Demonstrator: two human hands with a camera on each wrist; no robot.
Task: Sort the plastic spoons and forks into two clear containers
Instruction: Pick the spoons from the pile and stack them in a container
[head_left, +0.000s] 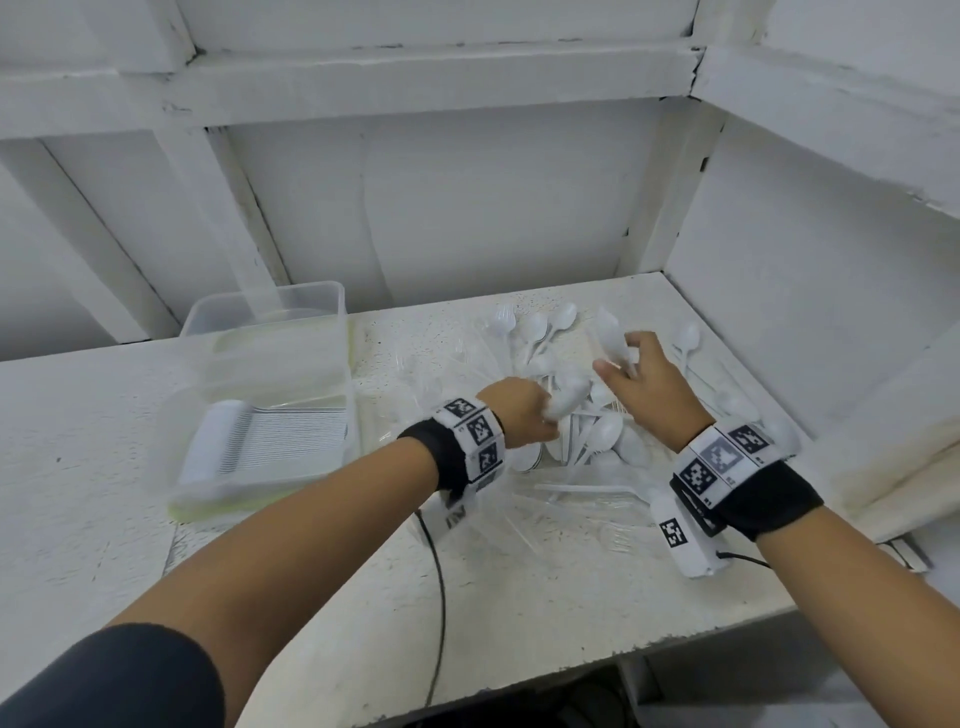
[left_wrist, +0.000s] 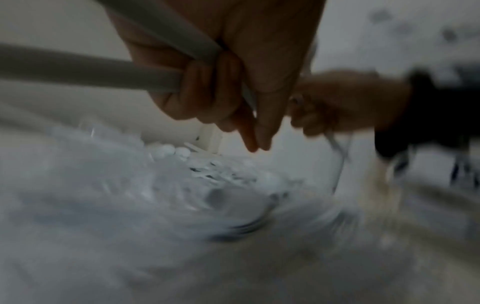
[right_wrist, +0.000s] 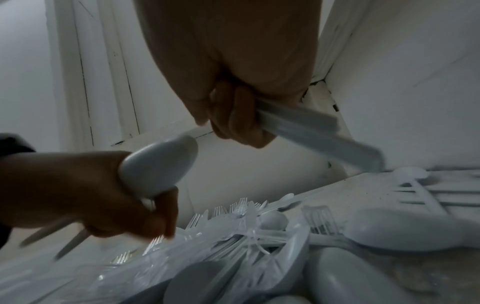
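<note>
We should gather only spoons from the pile (head_left: 571, 415) on the desk (head_left: 519, 597), bowls nested and handles aligned, before carrying them to the containers (head_left: 270, 395) at the left, the nearer already holding a neat row; clear forks (right_wrist: 320, 218) tangle easily, so we lift slowly. Our left hand (head_left: 524, 410) is curled round white spoons (right_wrist: 158, 164); our right hand (head_left: 649, 384) grips another bunch (right_wrist: 311, 133).
</note>
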